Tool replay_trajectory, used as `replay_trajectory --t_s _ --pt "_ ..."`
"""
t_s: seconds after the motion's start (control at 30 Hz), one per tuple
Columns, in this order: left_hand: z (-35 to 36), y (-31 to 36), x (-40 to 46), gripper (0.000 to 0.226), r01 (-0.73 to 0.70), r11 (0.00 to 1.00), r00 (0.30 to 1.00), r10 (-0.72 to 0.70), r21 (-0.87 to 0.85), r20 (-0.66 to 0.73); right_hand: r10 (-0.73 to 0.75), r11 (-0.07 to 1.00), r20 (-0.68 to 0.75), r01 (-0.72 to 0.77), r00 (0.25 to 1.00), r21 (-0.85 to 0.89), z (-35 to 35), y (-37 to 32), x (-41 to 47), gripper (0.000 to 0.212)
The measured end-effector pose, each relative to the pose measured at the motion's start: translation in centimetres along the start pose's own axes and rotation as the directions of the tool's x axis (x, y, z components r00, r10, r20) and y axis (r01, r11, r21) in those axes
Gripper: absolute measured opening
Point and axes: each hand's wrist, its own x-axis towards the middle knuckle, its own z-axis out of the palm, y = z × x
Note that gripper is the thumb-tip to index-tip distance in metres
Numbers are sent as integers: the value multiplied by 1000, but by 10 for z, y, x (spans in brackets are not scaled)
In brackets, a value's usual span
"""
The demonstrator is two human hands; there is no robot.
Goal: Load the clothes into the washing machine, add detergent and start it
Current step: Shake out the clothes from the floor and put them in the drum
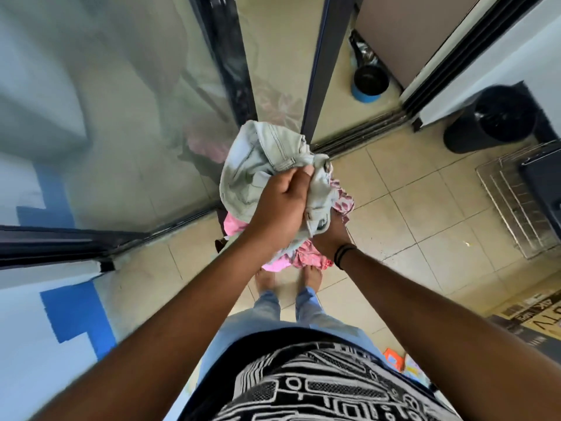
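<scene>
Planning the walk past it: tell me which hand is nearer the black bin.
Right. The right hand under the clothes bundle sits closer to the black bin; the left hand grips farther away.

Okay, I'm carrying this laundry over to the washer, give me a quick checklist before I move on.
1. Left hand grips the pale denim garment: ok.
2. Right hand supports the bundle from beneath: ok.
3. Pink clothes hang loose below the bundle, could slip: not ok.
4. Tiled floor just ahead of the feet clear: ok.
5. Washing machine in sight: not ok, none in view.
6. Detergent at hand: cannot tell.
</scene>
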Motion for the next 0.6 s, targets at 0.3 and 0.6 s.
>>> replay_trajectory --t_s 0.3,0.6 --pt "-47 6 60 37 250 790 889 -416 -560 -189 21 988 -220 13 975 153 -39 -38 -25 13" --pt "-73 -96 33 22 260 948 759 -318 -183 -568 -7 999 -367 -5 930 -34 -78 -62 -33 30"
